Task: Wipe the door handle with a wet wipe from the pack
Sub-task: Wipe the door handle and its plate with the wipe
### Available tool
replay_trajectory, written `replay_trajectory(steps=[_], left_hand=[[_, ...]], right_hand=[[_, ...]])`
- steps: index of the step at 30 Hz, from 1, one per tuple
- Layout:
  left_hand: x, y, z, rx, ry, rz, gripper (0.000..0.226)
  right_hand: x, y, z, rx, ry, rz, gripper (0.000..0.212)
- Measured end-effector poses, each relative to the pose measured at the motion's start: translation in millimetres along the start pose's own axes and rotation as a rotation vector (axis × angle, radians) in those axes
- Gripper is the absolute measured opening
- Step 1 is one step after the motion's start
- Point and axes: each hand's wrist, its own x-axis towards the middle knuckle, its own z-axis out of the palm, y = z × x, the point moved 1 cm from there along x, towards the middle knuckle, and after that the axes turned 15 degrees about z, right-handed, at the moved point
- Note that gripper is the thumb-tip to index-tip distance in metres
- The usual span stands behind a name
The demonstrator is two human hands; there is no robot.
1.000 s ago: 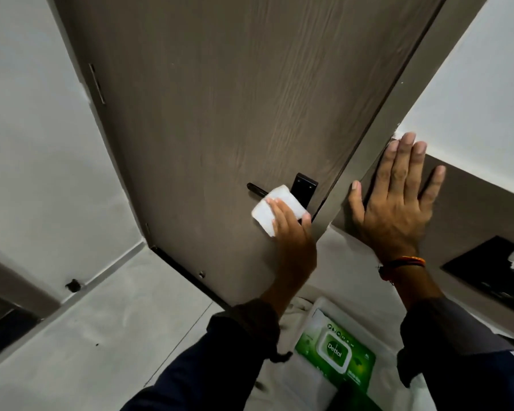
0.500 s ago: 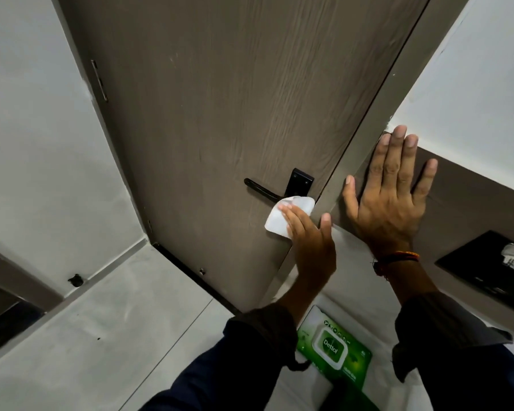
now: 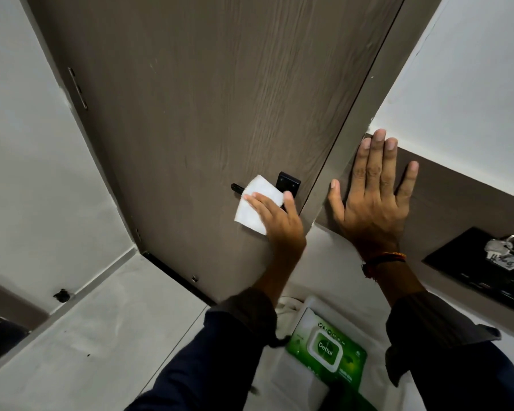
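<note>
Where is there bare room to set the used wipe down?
Free: white surface between the door's foot and the Dettol pack. Crowded: black tray holds keys; left hand presses the wipe on the handle.

wipe [image 3: 257,203] back up over handle [image 3: 238,189]

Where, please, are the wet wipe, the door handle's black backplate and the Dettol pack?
wet wipe [image 3: 257,203]: head view, on its white middle.
black backplate [image 3: 288,182]: head view, on its square face.
Dettol pack [image 3: 327,348]: head view, on its white lid.
</note>
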Motion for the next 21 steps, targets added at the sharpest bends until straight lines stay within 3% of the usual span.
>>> replay_trajectory(steps=[3,6,7,10,11,12,14,17,19,21], left_hand=[[27.2,-20.7,-13.0,0.024,-0.034,-0.047,0.060],[0.6,-10.8,-7.3,0.184,0.078,0.129,0.031],[-16.6,-2.0,-1.3,0.157,0.051,0.165,0.031],[-41.5,23.1,-1.3,0.046,-0.231,0.114,0.069],[-40.2,19.8,-2.8,0.020,-0.227,0.109,0.068],[-30.1,15.2,-6.4,0.018,-0.166,0.052,0.056],[1.6,-1.6,-12.8,0.142,-0.102,0.143,0.027],[35.6,-12.3,-22.2,0.250,-0.035,0.190,0.055],[19.7,-19.0,-25.6,0.286,-0.021,0.278,0.050],[-5.8,-27.5,-27.2,0.162,-0.203,0.239,0.060]], right_hand=[[1.9,-0.5,-1.7,-0.004,0.006,0.004,0.080],[0.6,-1.1,-1.7,-0.013,0.014,-0.005,0.080],[0.5,-0.8,-0.9,-0.012,0.013,-0.004,0.080],[-0.2,0.6,1.3,-0.019,0.011,0.001,0.080],[-0.5,1.4,2.1,-0.016,0.011,0.000,0.080],[-0.1,1.6,2.8,-0.009,0.009,-0.002,0.080],[0.1,-0.1,3.6,0.003,0.010,-0.009,0.079],[0.7,4.7,3.0,-0.036,0.021,0.019,0.080],[-2.0,1.6,4.7,-0.026,0.024,-0.005,0.080],[-0.9,-0.7,6.3,-0.021,0.028,-0.020,0.079]])
